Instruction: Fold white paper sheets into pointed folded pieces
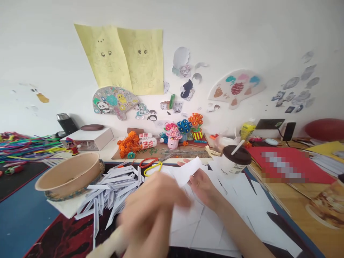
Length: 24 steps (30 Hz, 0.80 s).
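1. White, flat-faced paper piece [189, 170] sits pinched narrowly between thumb and fingers of the right hand [202, 184], above the loose sheets.
2. Blurred in front, the left hand [154, 206] looks curled; whether its fingers hold anything I cannot tell (the smear hides their tips).
3. Judging by the heap of narrow, folded white paper strips [115, 191] to the left, the step in hand seems to be folding one piece; the next move would probably call for both hands at its edge and a straight crease.
4. Flat white paper sheets [204, 229] spread beneath and rightward. Beside them stands a white cup with a dark brown lid [233, 165]; its print is too small to read.
5. Farther out, white packs with red Chinese characters [146, 140] are too unclear to quote. On the wall, a pale fan-shaped panel [236, 87] shows a red 囍. Writing on the red folder [317, 168] is pixelated over.
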Each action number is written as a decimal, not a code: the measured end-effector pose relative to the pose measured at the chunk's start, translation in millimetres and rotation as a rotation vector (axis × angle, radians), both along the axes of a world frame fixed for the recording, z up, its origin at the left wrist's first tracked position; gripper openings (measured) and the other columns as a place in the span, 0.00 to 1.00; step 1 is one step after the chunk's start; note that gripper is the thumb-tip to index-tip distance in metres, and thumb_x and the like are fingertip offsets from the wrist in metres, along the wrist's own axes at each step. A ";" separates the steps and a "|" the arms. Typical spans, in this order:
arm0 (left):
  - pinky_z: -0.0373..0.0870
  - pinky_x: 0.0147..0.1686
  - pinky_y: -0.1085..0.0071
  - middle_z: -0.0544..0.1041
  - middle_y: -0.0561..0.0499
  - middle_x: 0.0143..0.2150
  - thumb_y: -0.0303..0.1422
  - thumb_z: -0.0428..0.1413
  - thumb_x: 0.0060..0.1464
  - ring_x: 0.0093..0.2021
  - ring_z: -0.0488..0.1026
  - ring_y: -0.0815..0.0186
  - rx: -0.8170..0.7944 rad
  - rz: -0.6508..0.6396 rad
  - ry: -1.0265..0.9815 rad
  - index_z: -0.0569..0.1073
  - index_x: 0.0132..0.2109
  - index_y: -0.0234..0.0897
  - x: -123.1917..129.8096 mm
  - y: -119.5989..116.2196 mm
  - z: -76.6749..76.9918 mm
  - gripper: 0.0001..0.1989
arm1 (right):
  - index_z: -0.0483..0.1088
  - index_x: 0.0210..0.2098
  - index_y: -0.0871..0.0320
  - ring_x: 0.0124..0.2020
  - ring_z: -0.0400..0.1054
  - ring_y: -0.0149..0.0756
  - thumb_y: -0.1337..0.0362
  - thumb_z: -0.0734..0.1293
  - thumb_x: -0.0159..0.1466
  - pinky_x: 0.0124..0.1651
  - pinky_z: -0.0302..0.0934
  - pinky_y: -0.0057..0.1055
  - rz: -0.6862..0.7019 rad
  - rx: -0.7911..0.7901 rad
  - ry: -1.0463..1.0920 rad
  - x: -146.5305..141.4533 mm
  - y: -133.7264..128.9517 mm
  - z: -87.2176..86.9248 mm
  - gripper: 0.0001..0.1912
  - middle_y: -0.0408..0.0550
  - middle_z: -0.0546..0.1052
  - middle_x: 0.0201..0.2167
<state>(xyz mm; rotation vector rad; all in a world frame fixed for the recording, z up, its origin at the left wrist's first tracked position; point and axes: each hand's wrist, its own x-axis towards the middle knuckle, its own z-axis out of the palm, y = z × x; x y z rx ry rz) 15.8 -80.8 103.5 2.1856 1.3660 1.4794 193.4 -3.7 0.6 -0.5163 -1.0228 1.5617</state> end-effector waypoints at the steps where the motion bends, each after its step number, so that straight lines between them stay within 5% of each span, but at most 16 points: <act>1: 0.74 0.41 0.59 0.79 0.52 0.39 0.36 0.48 0.63 0.40 0.76 0.61 0.003 -0.041 0.014 0.74 0.42 0.48 12.6 12.4 -8.4 0.10 | 0.69 0.54 0.48 0.58 0.63 0.48 0.56 0.75 0.55 0.61 0.54 0.47 -0.015 0.012 0.000 0.6 0.7 0.0 0.27 0.50 0.72 0.57; 3: 0.70 0.50 0.55 0.76 0.48 0.51 0.35 0.55 0.59 0.51 0.72 0.58 -0.002 -0.104 0.090 0.71 0.50 0.44 28.8 39.1 -27.1 0.12 | 0.69 0.54 0.48 0.55 0.66 0.48 0.55 0.74 0.55 0.58 0.57 0.46 -0.039 0.019 -0.005 2.9 2.2 0.4 0.27 0.49 0.75 0.52; 5: 0.65 0.54 0.51 0.70 0.44 0.59 0.35 0.62 0.52 0.58 0.66 0.52 -0.035 -0.122 0.180 0.65 0.57 0.42 33.8 59.9 -45.0 0.27 | 0.68 0.55 0.48 0.52 0.68 0.48 0.54 0.74 0.56 0.56 0.59 0.44 -0.049 0.002 -0.033 6.2 3.2 1.6 0.29 0.49 0.76 0.49; 9: 0.69 0.51 0.55 0.71 0.44 0.57 0.35 0.63 0.52 0.55 0.69 0.54 -0.177 -0.175 0.128 0.63 0.58 0.41 28.3 71.1 -67.0 0.28 | 0.65 0.58 0.47 0.50 0.69 0.47 0.53 0.74 0.56 0.52 0.60 0.43 -0.031 -0.039 -0.088 10.9 2.7 5.1 0.32 0.49 0.76 0.49; 18: 0.70 0.34 0.69 0.78 0.51 0.44 0.33 0.61 0.52 0.37 0.73 0.65 -0.272 -0.132 -0.099 0.71 0.48 0.40 22.8 65.3 -64.0 0.16 | 0.73 0.47 0.47 0.49 0.68 0.47 0.53 0.76 0.50 0.52 0.60 0.43 -0.115 -0.070 -0.159 10.1 -1.1 7.7 0.25 0.46 0.78 0.44; 24: 0.67 0.31 0.72 0.78 0.51 0.38 0.34 0.63 0.50 0.31 0.70 0.68 -0.302 -0.120 -0.285 0.73 0.45 0.39 21.4 66.5 -64.8 0.15 | 0.76 0.40 0.51 0.37 0.71 0.40 0.54 0.77 0.50 0.47 0.62 0.39 -0.187 -0.130 -0.155 8.7 -5.1 12.4 0.19 0.45 0.79 0.33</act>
